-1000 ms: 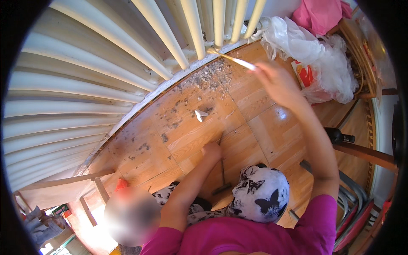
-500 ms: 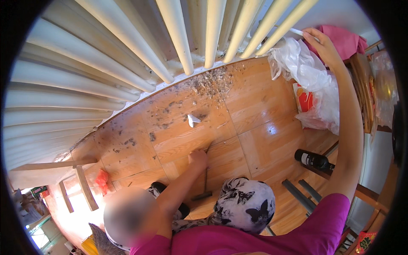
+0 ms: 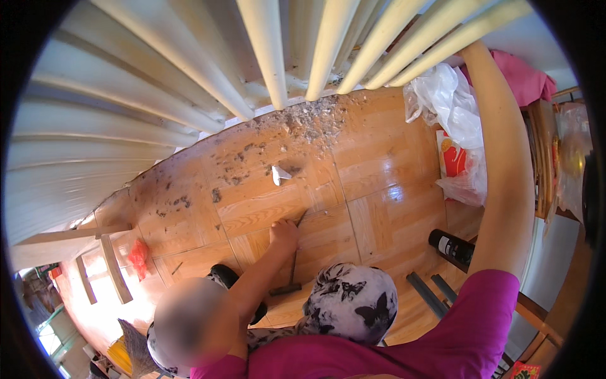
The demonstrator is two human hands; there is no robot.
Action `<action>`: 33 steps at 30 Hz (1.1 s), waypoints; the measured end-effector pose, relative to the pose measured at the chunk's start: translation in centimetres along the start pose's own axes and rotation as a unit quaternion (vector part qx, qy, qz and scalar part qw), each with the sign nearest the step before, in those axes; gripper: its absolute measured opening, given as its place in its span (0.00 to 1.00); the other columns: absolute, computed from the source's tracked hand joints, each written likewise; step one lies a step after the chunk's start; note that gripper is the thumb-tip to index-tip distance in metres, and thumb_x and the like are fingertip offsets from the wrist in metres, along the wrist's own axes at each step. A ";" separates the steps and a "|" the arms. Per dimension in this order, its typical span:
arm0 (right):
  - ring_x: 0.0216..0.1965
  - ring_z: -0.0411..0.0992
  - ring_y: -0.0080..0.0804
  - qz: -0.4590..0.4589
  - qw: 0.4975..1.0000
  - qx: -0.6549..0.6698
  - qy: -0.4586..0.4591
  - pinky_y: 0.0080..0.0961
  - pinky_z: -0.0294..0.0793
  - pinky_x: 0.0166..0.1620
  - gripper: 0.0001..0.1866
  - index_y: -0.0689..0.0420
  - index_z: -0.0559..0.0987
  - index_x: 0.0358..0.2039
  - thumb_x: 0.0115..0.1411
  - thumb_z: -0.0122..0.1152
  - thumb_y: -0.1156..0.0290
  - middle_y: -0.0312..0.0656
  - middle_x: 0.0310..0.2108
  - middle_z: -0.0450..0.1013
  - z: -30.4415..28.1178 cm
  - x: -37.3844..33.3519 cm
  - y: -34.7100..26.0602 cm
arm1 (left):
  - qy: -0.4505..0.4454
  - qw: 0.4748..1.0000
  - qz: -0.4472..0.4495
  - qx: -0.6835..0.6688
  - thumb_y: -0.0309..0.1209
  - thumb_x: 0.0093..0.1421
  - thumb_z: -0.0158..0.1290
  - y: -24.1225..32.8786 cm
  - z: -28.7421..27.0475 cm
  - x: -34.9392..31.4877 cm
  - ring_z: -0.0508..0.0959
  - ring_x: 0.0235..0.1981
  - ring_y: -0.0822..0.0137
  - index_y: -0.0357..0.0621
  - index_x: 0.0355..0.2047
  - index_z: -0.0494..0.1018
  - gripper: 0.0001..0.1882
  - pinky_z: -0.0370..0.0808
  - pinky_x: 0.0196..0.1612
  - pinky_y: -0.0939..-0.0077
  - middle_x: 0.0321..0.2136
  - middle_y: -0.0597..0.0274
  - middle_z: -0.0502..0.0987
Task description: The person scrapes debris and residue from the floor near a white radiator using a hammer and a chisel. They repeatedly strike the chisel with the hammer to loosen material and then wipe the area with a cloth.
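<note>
Right hand (image 3: 473, 55) moved, seemingly into room behind the radiator edge (image 3: 459, 47).

we read this as a room in a home; which room, we cannot tell. along the wall we note an off-white column radiator (image 3: 266, 57), and below it a floor (image 3: 410, 224) in glossy wood-patterned tile. to the right, household odds and ends: a crumpled clear plastic bag (image 3: 447, 104), a pink cloth (image 3: 522, 79), a dark labelled bottle (image 3: 451, 249). lower left, we log wooden furniture legs (image 3: 117, 268) and what looks like a broom (image 3: 136, 348).
</note>
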State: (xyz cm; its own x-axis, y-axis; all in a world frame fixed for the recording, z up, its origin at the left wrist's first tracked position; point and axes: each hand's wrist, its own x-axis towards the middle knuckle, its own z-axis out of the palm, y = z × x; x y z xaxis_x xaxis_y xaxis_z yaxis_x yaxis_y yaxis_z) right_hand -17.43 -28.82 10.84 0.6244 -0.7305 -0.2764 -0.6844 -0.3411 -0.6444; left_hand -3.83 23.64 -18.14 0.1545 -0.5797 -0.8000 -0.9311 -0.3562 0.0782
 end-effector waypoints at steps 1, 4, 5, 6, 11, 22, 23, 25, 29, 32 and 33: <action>0.34 0.70 0.28 0.000 1.000 0.002 0.002 0.27 0.72 0.37 0.19 0.61 0.77 0.50 0.59 0.60 0.71 0.40 0.38 0.75 0.3 0.2 0.0 | 0.000 1.000 -0.004 -0.006 0.52 0.40 0.70 0.1 0.1 -0.2 0.73 0.51 0.48 0.31 0.53 0.66 0.47 0.76 0.48 0.62 0.48 0.42 0.72; 0.35 0.70 0.29 0.003 1.000 0.001 0.016 0.27 0.73 0.39 0.19 0.61 0.77 0.50 0.58 0.61 0.70 0.42 0.40 0.75 0.9 0.2 -0.5 | -0.001 1.000 -0.012 -0.003 0.52 0.40 0.70 -0.3 0.1 0.1 0.73 0.51 0.48 0.31 0.52 0.66 0.47 0.76 0.48 0.62 0.49 0.42 0.71; 0.36 0.71 0.30 0.002 1.000 0.001 0.017 0.28 0.73 0.39 0.19 0.61 0.77 0.50 0.58 0.61 0.70 0.42 0.40 0.75 0.8 -0.1 -0.5 | -0.004 1.000 -0.010 -0.003 0.52 0.40 0.70 -0.3 0.4 0.2 0.73 0.52 0.47 0.31 0.52 0.66 0.47 0.76 0.48 0.62 0.50 0.42 0.71; 0.37 0.71 0.30 0.002 1.000 0.001 0.020 0.28 0.73 0.40 0.19 0.61 0.77 0.50 0.58 0.61 0.70 0.43 0.41 0.75 0.4 -0.4 -0.7 | -0.005 1.000 -0.008 -0.005 0.52 0.40 0.70 -0.1 0.3 0.5 0.73 0.52 0.47 0.31 0.53 0.66 0.47 0.76 0.48 0.62 0.50 0.42 0.71; 0.40 0.73 0.32 0.001 0.999 0.014 0.029 0.29 0.74 0.43 0.20 0.61 0.77 0.50 0.57 0.62 0.68 0.46 0.44 0.75 1.8 -0.9 -0.9 | 0.004 1.000 -0.014 0.002 0.52 0.40 0.70 0.1 0.3 0.5 0.73 0.52 0.47 0.31 0.52 0.67 0.46 0.76 0.48 0.61 0.50 0.42 0.71; 0.46 0.72 0.35 0.003 0.999 -0.023 0.029 0.31 0.73 0.50 0.24 0.58 0.77 0.52 0.56 0.65 0.62 0.48 0.48 0.75 1.9 -0.1 -1.2 | -0.008 1.000 -0.004 -0.001 0.51 0.41 0.70 0.2 0.1 0.6 0.73 0.51 0.47 0.32 0.50 0.67 0.44 0.77 0.47 0.62 0.48 0.42 0.72; 0.47 0.72 0.35 0.010 0.999 -0.047 0.019 0.32 0.73 0.50 0.24 0.58 0.77 0.52 0.56 0.65 0.61 0.48 0.48 0.75 1.5 -0.1 -1.1 | -0.006 1.000 -0.002 -0.003 0.50 0.41 0.70 0.2 0.2 0.6 0.73 0.51 0.47 0.31 0.50 0.67 0.44 0.77 0.47 0.61 0.48 0.42 0.72; 0.48 0.72 0.35 0.008 0.996 -0.089 -0.004 0.32 0.72 0.51 0.25 0.57 0.77 0.53 0.56 0.65 0.60 0.48 0.49 0.75 1.2 -0.4 -1.7 | 0.003 1.000 -0.011 -0.014 0.50 0.40 0.71 -0.1 0.3 0.9 0.73 0.51 0.47 0.31 0.50 0.67 0.44 0.77 0.47 0.61 0.49 0.41 0.72; 0.49 0.72 0.34 -0.024 0.998 -0.004 0.054 0.31 0.72 0.52 0.25 0.56 0.77 0.52 0.56 0.65 0.60 0.47 0.49 0.75 1.9 0.1 -1.5 | 0.009 1.000 -0.001 -0.001 0.49 0.40 0.71 0.0 0.7 1.3 0.73 0.52 0.46 0.30 0.51 0.67 0.45 0.77 0.48 0.61 0.49 0.41 0.72; 0.49 0.72 0.33 -0.021 0.998 0.013 0.065 0.31 0.72 0.52 0.25 0.56 0.78 0.52 0.55 0.66 0.59 0.46 0.49 0.75 2.2 -0.2 -1.1 | -0.007 1.000 -0.002 -0.022 0.47 0.40 0.71 -0.1 0.7 0.8 0.73 0.52 0.46 0.29 0.51 0.66 0.46 0.77 0.49 0.61 0.49 0.41 0.72; 0.49 0.72 0.33 -0.029 0.997 0.028 0.069 0.31 0.72 0.52 0.24 0.56 0.78 0.51 0.55 0.66 0.59 0.46 0.49 0.75 2.2 -0.6 -1.3 | -0.008 1.000 -0.005 -0.023 0.47 0.40 0.71 -0.3 0.5 0.6 0.73 0.52 0.46 0.29 0.51 0.66 0.45 0.76 0.49 0.61 0.49 0.41 0.72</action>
State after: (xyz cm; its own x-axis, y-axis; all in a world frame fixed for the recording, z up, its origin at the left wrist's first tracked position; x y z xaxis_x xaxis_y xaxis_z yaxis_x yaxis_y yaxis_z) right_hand -16.07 -26.66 10.22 0.6017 -0.7864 -0.1394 -0.6245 -0.3544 -0.6960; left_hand -3.62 23.74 -18.91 0.1582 -0.5641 -0.8104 -0.9133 -0.3956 0.0971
